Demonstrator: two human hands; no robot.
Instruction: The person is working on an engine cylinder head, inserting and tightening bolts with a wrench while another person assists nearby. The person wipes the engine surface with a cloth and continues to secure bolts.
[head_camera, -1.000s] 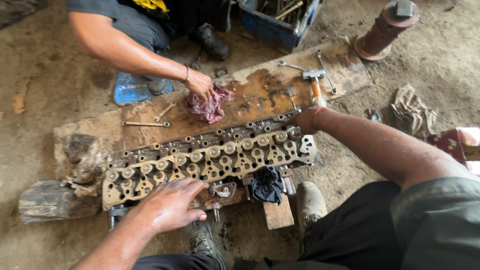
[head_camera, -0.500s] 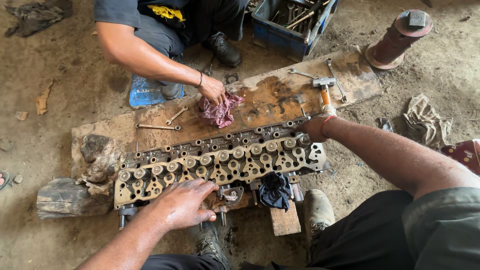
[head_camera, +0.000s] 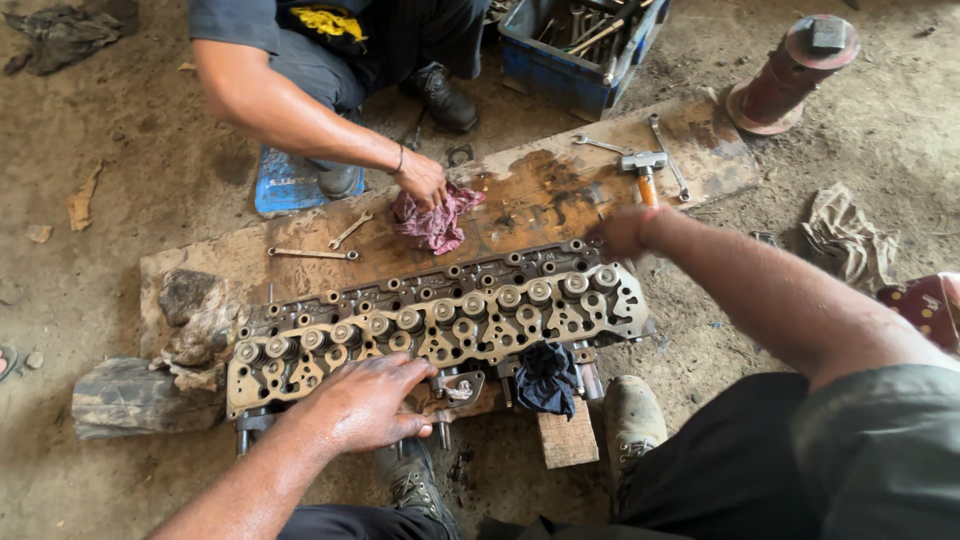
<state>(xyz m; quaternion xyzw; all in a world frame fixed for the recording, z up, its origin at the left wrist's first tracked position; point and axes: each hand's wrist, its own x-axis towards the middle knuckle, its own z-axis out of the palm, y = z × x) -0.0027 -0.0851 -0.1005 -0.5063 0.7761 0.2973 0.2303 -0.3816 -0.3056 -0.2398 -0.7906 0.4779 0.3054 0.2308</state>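
A long, grimy metal cylinder head (head_camera: 440, 320) with rows of valve springs lies on a wooden plank (head_camera: 560, 195) on the dirt floor. My left hand (head_camera: 365, 400) rests palm down on its near edge, fingers spread, holding nothing. My right hand (head_camera: 620, 232) is blurred at the head's far right corner, just below the orange handle of a hammer (head_camera: 645, 170); whether it grips anything is unclear. Across the plank another person's hand (head_camera: 422, 180) presses on a red rag (head_camera: 435, 220).
Wrenches (head_camera: 312, 253) lie on the plank's left part, more near the hammer. A blue crate of tools (head_camera: 580, 50) and a reddish metal cylinder (head_camera: 795, 75) stand at the back. A dark rag (head_camera: 545, 378) hangs off the head's near side. Stones (head_camera: 140, 395) sit left.
My right hand has shifted a little to the left along the head's far right corner and is now blurred. My left hand and the other person's hand on the rag stay put.
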